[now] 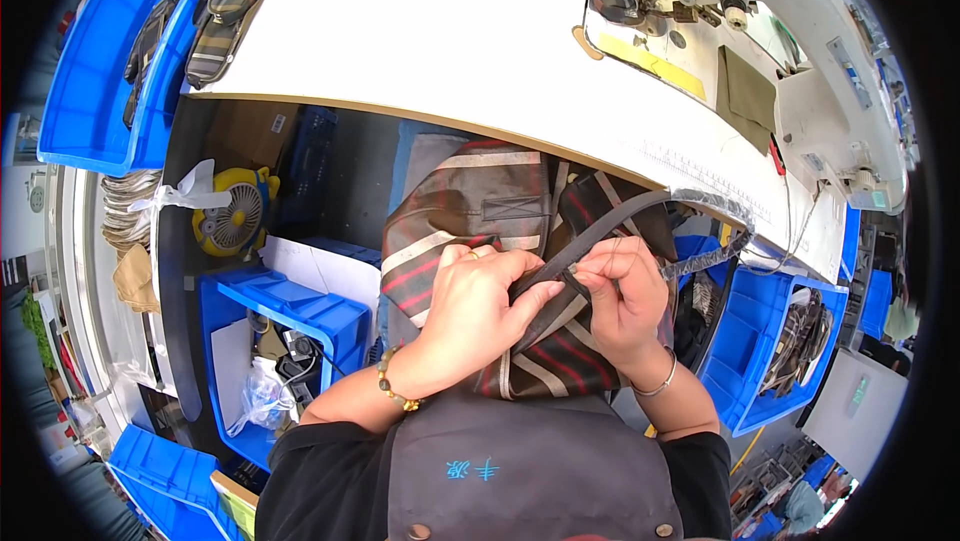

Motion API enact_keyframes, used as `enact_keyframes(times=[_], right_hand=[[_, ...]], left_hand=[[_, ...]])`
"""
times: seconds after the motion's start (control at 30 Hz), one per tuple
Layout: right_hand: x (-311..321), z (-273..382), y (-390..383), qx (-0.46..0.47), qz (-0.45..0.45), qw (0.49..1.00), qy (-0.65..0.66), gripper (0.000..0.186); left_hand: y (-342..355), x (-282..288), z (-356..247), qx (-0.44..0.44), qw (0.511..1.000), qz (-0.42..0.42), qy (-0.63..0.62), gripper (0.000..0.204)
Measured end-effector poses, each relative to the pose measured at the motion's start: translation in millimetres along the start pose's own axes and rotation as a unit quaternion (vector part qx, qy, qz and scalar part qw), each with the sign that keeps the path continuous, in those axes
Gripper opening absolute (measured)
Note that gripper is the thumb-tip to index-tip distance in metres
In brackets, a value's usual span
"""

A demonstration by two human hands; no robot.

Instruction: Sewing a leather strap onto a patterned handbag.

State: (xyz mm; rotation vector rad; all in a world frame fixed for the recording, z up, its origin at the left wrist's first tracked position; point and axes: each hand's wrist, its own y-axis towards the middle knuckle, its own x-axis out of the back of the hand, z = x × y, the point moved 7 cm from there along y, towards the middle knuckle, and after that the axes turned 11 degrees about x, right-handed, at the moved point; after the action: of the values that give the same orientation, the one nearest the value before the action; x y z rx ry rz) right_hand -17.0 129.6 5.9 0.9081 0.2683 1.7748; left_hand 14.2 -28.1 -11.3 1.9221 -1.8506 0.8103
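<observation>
A dark plaid fabric bag [462,203] with cream and red stripes lies over the lap below the table's edge. A long dark grey strap [610,223] runs diagonally across it, up toward the table's edge at right. My left hand [480,311] is closed on the bag and strap, thumb along the strap's lower side. My right hand [620,296] pinches the strap's edge just right of the left thumb; any small part between those fingertips is too small to make out.
White table [420,21] with a sewing machine [820,101] at upper right and plaid pieces [228,16] at left. Blue bins [80,121] stand at both sides, one [310,306] holding tools and plastic. A yellow fan [235,216] sits under the table.
</observation>
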Motion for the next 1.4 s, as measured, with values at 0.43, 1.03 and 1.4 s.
enact_keyframes(times=[0.43,1.03,1.4], right_hand=[[-4,8,-1,0.078,0.018,0.994,-0.071,0.014],[-5,8,-7,0.118,0.031,0.983,-0.136,0.024],[2,13,-5,0.097,0.015,0.991,-0.091,0.02]], left_hand=[[0,-2,4,0.009,1.0,0.003,-0.005,0.029],[0,-8,7,-0.015,0.999,-0.015,-0.041,0.027],[1,-7,7,-0.015,0.999,-0.017,-0.042,0.026]])
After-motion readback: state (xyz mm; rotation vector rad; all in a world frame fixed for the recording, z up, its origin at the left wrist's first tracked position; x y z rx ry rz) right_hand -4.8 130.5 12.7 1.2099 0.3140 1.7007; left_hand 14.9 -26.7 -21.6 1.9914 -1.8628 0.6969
